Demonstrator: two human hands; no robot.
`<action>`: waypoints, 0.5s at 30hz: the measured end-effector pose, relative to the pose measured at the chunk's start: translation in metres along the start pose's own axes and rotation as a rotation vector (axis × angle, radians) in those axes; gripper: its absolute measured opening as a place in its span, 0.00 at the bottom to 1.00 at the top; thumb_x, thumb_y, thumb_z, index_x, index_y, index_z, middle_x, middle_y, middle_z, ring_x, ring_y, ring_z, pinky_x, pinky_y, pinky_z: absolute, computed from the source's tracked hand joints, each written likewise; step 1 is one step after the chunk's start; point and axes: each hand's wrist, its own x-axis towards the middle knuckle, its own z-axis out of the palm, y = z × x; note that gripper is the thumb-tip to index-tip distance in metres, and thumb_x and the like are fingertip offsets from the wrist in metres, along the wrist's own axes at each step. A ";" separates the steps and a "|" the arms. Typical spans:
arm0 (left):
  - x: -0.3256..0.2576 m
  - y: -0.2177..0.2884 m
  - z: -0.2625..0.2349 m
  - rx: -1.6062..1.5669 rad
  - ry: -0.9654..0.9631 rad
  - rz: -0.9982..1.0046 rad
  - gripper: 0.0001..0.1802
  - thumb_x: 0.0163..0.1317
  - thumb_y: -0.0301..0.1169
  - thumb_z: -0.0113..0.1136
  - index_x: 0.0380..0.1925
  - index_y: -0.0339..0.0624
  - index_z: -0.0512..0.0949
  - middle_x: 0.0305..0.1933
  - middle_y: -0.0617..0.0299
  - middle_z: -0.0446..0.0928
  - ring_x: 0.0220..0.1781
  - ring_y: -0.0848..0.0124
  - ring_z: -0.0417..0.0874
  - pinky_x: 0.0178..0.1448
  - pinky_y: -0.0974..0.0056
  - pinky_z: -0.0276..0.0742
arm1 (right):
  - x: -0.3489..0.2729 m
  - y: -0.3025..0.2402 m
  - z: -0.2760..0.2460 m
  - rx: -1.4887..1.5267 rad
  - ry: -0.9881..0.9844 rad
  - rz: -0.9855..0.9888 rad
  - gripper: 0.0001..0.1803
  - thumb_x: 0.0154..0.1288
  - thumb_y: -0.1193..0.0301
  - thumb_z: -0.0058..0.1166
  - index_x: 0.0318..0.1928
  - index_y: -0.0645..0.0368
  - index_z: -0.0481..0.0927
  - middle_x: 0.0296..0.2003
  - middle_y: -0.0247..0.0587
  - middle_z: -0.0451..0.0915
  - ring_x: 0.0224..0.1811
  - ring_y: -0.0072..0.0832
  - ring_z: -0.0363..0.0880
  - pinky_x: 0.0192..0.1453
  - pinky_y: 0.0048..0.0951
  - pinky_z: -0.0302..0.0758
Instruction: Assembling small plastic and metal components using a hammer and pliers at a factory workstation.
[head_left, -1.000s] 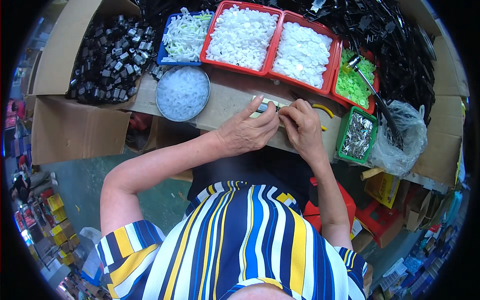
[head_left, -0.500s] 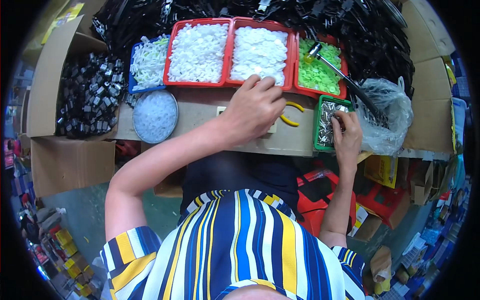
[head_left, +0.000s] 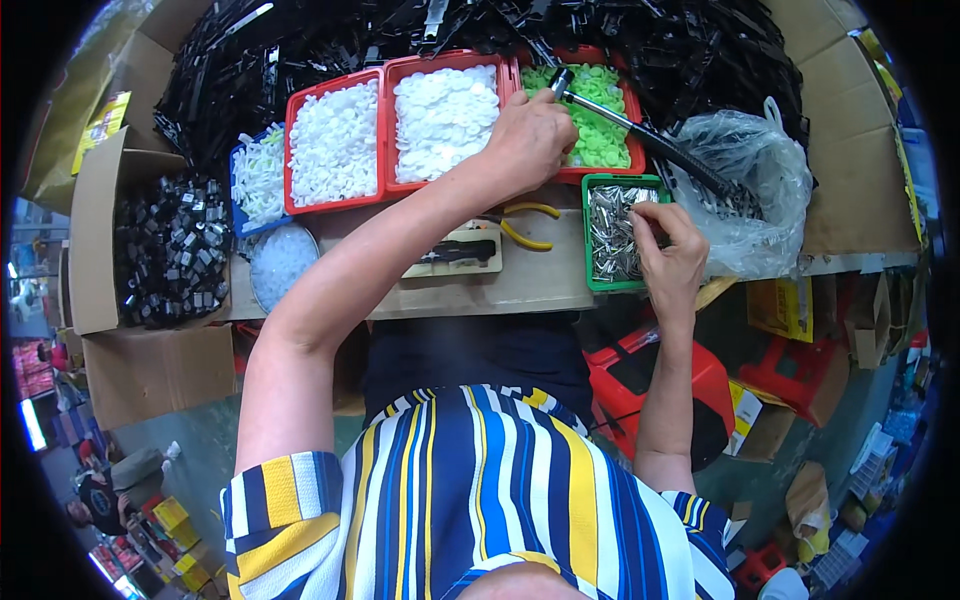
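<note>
My left hand [head_left: 535,135] is over the border between the red tray of white discs [head_left: 445,110] and the red tray of green plastic pieces [head_left: 600,135]. Its fingers are curled downward beside the hammer [head_left: 620,120] lying across the green pieces; the fingertips are hidden. At the green tray [head_left: 588,235] of small metal pins [head_left: 612,225], my right hand [head_left: 672,250] has thumb and forefinger drawn together at the pins. Whatever is between them is too small to make out. Below my left forearm, a cream block [head_left: 488,262] with a black part in it sits by yellow-handled pliers [head_left: 530,225].
Black parts [head_left: 300,45] are heaped behind the trays. To the left are white pieces in a red tray [head_left: 335,145], a blue tray of pale strips [head_left: 258,180], a round dish [head_left: 282,262] and a carton of black blocks [head_left: 175,250]. A clear plastic bag [head_left: 760,190] lies right.
My left hand has moved from the white discs toward the green pieces and hammer, uncovering the cream block. My right hand stays at the metal pins. The whole view has shifted.
</note>
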 end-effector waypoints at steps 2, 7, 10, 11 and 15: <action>0.001 0.000 -0.005 -0.071 0.040 0.043 0.05 0.48 0.28 0.68 0.23 0.40 0.82 0.31 0.59 0.79 0.45 0.59 0.76 0.50 0.55 0.71 | 0.000 -0.001 0.001 0.042 0.017 0.039 0.05 0.58 0.82 0.61 0.36 0.65 0.83 0.30 0.44 0.82 0.29 0.31 0.80 0.37 0.29 0.75; -0.019 0.022 -0.041 -0.416 0.045 -0.228 0.08 0.53 0.30 0.70 0.28 0.36 0.84 0.31 0.57 0.81 0.39 0.65 0.79 0.44 0.61 0.75 | 0.003 -0.015 0.011 0.440 0.068 0.136 0.05 0.63 0.81 0.59 0.39 0.66 0.84 0.32 0.36 0.84 0.36 0.18 0.81 0.45 0.23 0.76; -0.045 0.034 -0.052 -0.797 -0.003 -0.502 0.11 0.58 0.31 0.70 0.37 0.34 0.85 0.33 0.60 0.83 0.34 0.77 0.79 0.38 0.69 0.75 | 0.004 -0.032 0.025 0.515 0.058 0.035 0.05 0.63 0.81 0.59 0.40 0.66 0.83 0.34 0.35 0.84 0.38 0.18 0.81 0.47 0.23 0.76; -0.054 0.039 -0.055 -0.974 -0.019 -0.609 0.11 0.59 0.31 0.70 0.38 0.34 0.85 0.33 0.62 0.83 0.34 0.79 0.79 0.37 0.70 0.75 | 0.005 -0.037 0.030 0.471 0.060 -0.036 0.06 0.61 0.83 0.60 0.39 0.65 0.83 0.35 0.38 0.84 0.39 0.22 0.82 0.47 0.25 0.76; -0.076 0.049 -0.066 -1.234 0.029 -0.729 0.08 0.60 0.28 0.68 0.37 0.34 0.85 0.34 0.65 0.83 0.35 0.81 0.78 0.43 0.73 0.74 | 0.005 -0.050 0.048 0.399 0.061 -0.184 0.08 0.57 0.85 0.61 0.38 0.64 0.82 0.36 0.42 0.84 0.40 0.30 0.84 0.46 0.28 0.78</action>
